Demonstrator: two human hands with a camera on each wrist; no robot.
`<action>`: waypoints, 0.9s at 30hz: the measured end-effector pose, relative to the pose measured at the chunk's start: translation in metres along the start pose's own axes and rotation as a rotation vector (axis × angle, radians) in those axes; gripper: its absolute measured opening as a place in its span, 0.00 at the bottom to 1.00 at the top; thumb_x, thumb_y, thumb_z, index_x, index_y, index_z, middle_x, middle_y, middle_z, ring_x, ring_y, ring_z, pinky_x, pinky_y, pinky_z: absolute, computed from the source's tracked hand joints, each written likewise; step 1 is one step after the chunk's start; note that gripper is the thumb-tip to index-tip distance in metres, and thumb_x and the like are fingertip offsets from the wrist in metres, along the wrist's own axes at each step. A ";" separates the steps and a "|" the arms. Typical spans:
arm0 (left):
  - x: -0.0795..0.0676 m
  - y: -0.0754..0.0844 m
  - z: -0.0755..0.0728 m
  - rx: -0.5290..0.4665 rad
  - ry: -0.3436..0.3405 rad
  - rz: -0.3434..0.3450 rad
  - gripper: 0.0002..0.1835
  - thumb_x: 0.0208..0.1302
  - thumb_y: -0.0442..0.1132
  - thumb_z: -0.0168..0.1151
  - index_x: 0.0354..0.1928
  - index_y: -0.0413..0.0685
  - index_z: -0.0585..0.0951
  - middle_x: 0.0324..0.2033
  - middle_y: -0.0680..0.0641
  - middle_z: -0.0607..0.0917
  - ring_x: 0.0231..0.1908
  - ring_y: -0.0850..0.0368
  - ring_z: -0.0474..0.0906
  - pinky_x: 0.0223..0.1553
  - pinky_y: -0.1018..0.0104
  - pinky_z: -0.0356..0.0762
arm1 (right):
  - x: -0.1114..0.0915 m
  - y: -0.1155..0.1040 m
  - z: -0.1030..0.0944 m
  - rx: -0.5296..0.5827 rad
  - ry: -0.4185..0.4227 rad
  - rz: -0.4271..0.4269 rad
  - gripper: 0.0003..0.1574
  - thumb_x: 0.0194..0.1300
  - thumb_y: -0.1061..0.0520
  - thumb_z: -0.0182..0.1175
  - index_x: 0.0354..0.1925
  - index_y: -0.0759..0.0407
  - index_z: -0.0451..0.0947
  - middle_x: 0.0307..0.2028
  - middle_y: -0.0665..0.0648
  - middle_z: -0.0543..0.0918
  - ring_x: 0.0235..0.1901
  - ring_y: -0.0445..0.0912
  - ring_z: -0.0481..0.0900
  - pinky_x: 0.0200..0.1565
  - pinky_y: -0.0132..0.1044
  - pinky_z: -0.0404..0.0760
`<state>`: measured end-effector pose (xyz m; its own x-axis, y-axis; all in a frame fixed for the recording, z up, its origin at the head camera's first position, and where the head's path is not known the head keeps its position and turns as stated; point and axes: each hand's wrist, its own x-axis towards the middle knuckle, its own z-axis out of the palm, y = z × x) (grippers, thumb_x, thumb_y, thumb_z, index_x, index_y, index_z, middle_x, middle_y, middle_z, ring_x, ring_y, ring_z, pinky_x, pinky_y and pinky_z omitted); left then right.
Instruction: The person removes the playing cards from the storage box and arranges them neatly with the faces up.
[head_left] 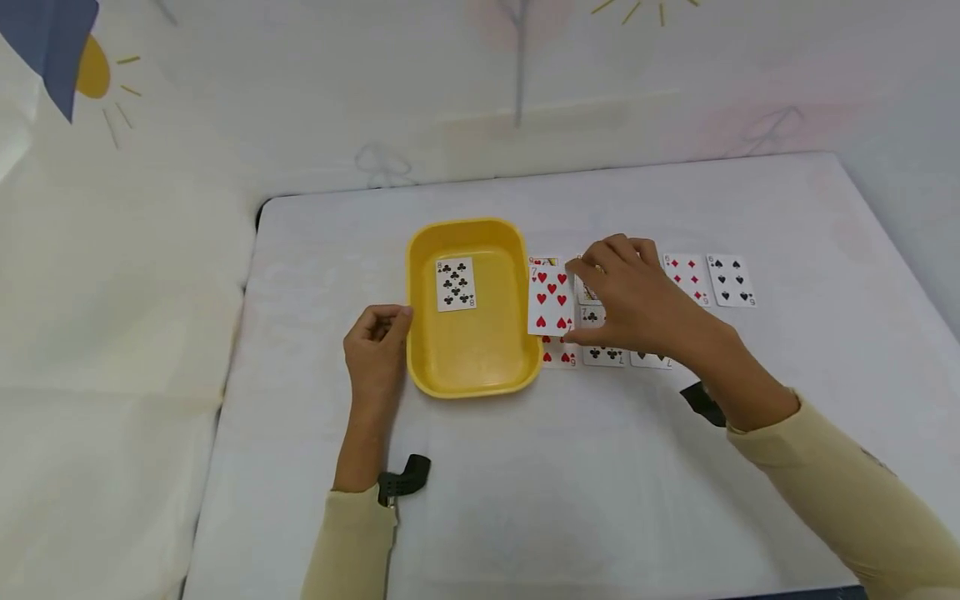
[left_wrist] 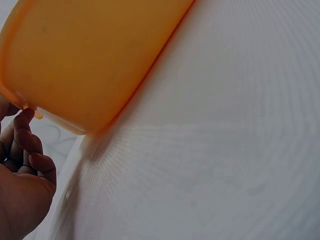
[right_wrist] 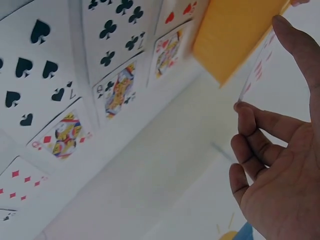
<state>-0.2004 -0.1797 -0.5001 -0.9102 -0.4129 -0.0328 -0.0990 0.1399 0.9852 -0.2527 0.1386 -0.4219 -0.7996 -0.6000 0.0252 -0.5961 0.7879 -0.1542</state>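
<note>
My right hand [head_left: 637, 292] holds the seven of hearts [head_left: 551, 302] by its edges between thumb and fingers. The card is raised beside the right rim of a yellow plastic tray [head_left: 474, 392]; in the right wrist view it shows nearly edge-on. Inside the tray, towards its upper left, lies the eight of clubs [head_left: 456, 284], face up. At the tray's left side, my left hand [head_left: 377, 350] pinches the rim with its fingers curled, as the left wrist view also shows at the orange-looking tray wall [left_wrist: 100, 65].
Face-up cards lie in rows right of the tray, partly hidden under my right hand. Among them are the seven of clubs [head_left: 602, 356], seven of spades [right_wrist: 37, 65], queen of diamonds [right_wrist: 66, 135], six of diamonds [head_left: 686, 275] and six of spades [head_left: 729, 279]. White cloth [head_left: 525, 500] covers the table.
</note>
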 end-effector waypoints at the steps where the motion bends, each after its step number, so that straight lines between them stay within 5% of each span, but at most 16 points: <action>1: 0.000 0.001 -0.001 0.004 0.001 -0.006 0.11 0.67 0.43 0.67 0.41 0.42 0.84 0.33 0.46 0.82 0.31 0.54 0.76 0.33 0.72 0.75 | -0.002 0.003 0.000 0.001 0.002 -0.001 0.54 0.44 0.33 0.78 0.62 0.61 0.74 0.52 0.58 0.73 0.61 0.57 0.61 0.61 0.58 0.55; 10: 0.008 -0.017 -0.005 -0.007 -0.006 -0.004 0.13 0.65 0.47 0.68 0.42 0.46 0.85 0.35 0.46 0.82 0.33 0.55 0.77 0.34 0.72 0.76 | -0.019 0.027 0.000 -0.007 0.013 0.005 0.56 0.43 0.36 0.80 0.63 0.63 0.74 0.52 0.61 0.74 0.60 0.59 0.62 0.58 0.60 0.56; 27: 0.007 -0.016 -0.008 -0.026 0.005 0.063 0.15 0.64 0.50 0.70 0.40 0.45 0.84 0.34 0.45 0.83 0.33 0.53 0.77 0.34 0.72 0.76 | -0.072 0.079 0.020 -0.007 0.005 0.072 0.53 0.40 0.40 0.82 0.59 0.64 0.76 0.51 0.62 0.73 0.58 0.61 0.62 0.52 0.60 0.58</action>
<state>-0.2017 -0.1917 -0.5148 -0.9124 -0.4082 0.0296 -0.0315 0.1422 0.9893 -0.2413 0.2412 -0.4556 -0.8408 -0.5411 0.0196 -0.5376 0.8299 -0.1490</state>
